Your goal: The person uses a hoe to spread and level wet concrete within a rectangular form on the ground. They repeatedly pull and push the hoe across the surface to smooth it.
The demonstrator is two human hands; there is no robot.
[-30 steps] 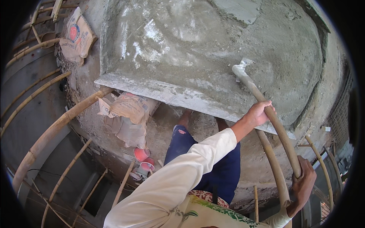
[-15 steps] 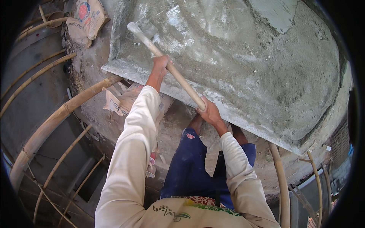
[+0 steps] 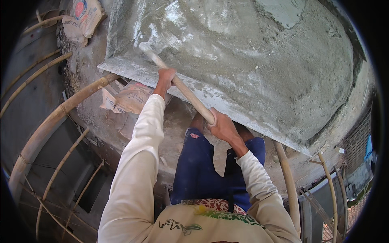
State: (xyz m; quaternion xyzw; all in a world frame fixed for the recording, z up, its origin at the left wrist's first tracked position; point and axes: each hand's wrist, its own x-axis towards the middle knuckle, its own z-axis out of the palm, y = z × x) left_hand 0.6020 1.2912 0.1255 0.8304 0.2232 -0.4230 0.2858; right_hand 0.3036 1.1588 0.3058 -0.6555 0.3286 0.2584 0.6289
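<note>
Both grips clamped on wooden handle (image 3: 190,96); left hand (image 3: 165,77) near middle; right hand (image 3: 223,126) at end.

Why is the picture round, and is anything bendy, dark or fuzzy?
Head view: the fisheye lens leaves a black rim and probably bends the big bamboo pole; head view: soft light on the grey mix, with the lower left darkest; head view: left hand and right hand look fairly clear, but the tool's far end is harder to make out.
</note>
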